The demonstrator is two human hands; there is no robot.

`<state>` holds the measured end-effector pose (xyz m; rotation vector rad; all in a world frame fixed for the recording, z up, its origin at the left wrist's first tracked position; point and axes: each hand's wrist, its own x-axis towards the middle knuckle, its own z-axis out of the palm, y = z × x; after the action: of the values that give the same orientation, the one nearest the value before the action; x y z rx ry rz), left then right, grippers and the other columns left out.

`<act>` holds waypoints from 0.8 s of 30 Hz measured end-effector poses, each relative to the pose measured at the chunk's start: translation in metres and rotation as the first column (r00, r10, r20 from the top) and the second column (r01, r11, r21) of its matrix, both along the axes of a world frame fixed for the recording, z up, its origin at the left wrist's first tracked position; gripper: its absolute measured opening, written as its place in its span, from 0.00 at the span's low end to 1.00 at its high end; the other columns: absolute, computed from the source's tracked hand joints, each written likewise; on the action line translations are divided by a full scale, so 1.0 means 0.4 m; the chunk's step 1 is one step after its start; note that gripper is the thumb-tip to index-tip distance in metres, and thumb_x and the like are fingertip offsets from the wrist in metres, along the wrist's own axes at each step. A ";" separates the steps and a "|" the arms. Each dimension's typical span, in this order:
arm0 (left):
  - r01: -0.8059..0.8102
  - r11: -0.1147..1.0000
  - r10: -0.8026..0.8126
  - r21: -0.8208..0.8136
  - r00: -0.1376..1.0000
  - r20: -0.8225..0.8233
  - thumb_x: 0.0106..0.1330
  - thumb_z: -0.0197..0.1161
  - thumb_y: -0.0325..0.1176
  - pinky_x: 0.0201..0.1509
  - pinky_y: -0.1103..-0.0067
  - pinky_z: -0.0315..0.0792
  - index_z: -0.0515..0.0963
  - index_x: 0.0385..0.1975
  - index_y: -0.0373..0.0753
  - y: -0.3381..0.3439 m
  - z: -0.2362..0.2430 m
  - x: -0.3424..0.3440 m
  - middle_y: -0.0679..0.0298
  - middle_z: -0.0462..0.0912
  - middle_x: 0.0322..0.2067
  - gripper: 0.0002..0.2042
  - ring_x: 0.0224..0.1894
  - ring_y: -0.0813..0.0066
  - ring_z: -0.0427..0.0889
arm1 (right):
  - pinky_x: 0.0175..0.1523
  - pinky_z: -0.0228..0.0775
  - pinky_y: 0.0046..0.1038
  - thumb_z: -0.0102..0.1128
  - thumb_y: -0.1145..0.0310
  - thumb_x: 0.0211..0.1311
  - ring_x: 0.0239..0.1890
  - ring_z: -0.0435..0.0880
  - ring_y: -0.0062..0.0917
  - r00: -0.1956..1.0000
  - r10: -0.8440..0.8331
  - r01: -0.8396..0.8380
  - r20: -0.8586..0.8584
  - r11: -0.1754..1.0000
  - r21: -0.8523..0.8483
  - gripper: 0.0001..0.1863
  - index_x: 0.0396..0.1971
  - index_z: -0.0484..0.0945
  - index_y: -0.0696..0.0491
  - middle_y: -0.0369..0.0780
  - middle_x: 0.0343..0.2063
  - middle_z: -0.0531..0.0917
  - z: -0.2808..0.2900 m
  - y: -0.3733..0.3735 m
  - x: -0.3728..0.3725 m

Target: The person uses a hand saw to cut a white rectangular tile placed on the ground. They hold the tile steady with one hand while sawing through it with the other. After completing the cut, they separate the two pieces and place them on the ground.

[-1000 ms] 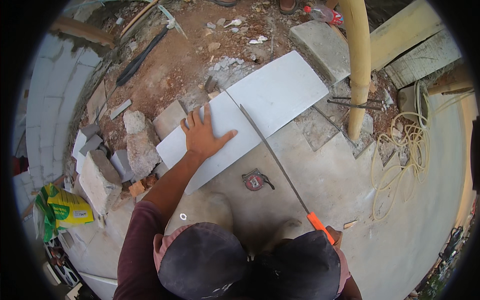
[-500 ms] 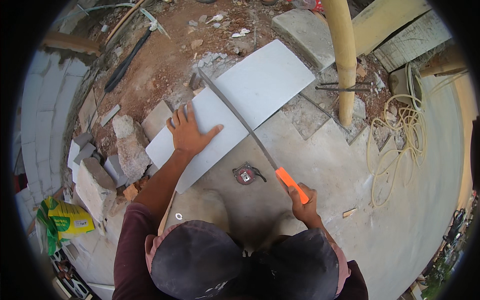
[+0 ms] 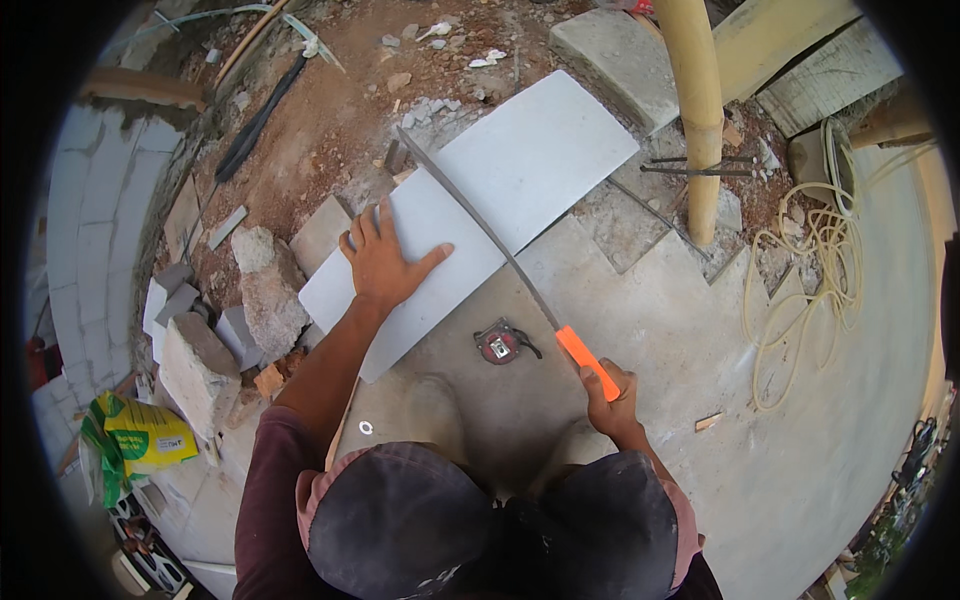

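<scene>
A white lightweight block [image 3: 545, 150] lies aslant across the ground and the concrete in front of me. Spread flat on its near-left part is my left hand [image 3: 390, 262], fingers apart, pressing on the top face. My right hand [image 3: 612, 392] is closed round the orange handle of a hand saw [image 3: 588, 362]. The saw's long blade crosses the block from the lower right to the far left, just right of my left hand. Whether the teeth sit in a cut, I cannot tell. On the concrete between my arms rests a tape measure [image 3: 500, 345], close to the block's near edge.
Broken block pieces [image 3: 198, 370] and a yellow-green bag [image 3: 140, 440] lie at the left. A bamboo post [image 3: 700, 130] stands at the far right, beside a grey slab [image 3: 615, 65]. A pale hose [image 3: 800, 290] lies coiled on the right. Reddish rubble covers the far ground.
The whole scene has shifted slightly rightward in view. My left hand stays on the block, and the saw keeps nearly the same place across it, still in my right hand.
</scene>
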<state>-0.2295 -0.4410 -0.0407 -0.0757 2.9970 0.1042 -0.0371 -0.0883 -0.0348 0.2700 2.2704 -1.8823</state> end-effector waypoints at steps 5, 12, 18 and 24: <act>0.001 0.999 -0.001 -0.054 1.000 0.007 0.56 0.64 0.76 0.77 0.44 0.38 0.52 0.76 0.28 0.039 0.030 -0.032 0.38 0.58 0.71 0.62 0.76 0.43 0.53 | 0.22 0.56 0.28 0.60 0.60 0.76 0.17 0.63 0.17 0.998 -0.056 0.054 -0.031 0.996 -0.064 0.27 0.17 0.66 0.57 0.36 0.13 0.68 -0.026 0.135 0.159; -0.025 1.000 0.025 -0.014 0.999 0.038 0.54 0.63 0.78 0.77 0.42 0.37 0.51 0.77 0.28 0.007 0.007 -0.004 0.37 0.57 0.72 0.64 0.76 0.42 0.51 | 0.22 0.58 0.28 0.61 0.63 0.75 0.18 0.64 0.16 0.999 0.039 -0.040 0.014 0.999 0.034 0.23 0.19 0.69 0.58 0.36 0.14 0.69 0.017 0.002 -0.068; 0.004 0.997 0.000 -0.082 0.998 0.056 0.55 0.62 0.78 0.76 0.42 0.38 0.51 0.76 0.29 0.013 0.021 -0.002 0.37 0.56 0.72 0.63 0.76 0.42 0.52 | 0.22 0.58 0.28 0.61 0.63 0.75 0.18 0.65 0.16 0.995 -0.095 0.098 0.043 0.992 -0.074 0.22 0.20 0.71 0.58 0.37 0.15 0.70 -0.050 0.075 0.171; -0.007 1.000 0.008 -0.024 0.999 0.037 0.56 0.62 0.78 0.76 0.42 0.38 0.52 0.76 0.28 0.005 0.007 0.003 0.36 0.57 0.71 0.62 0.75 0.40 0.53 | 0.23 0.59 0.28 0.61 0.64 0.75 0.18 0.64 0.16 0.998 0.048 -0.050 0.038 0.998 0.050 0.21 0.20 0.71 0.58 0.37 0.14 0.69 -0.010 0.030 -0.021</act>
<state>-0.2281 -0.4390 -0.0381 -0.0910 2.9619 0.0669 -0.0454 -0.0765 -0.0388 0.2515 2.2822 -1.7838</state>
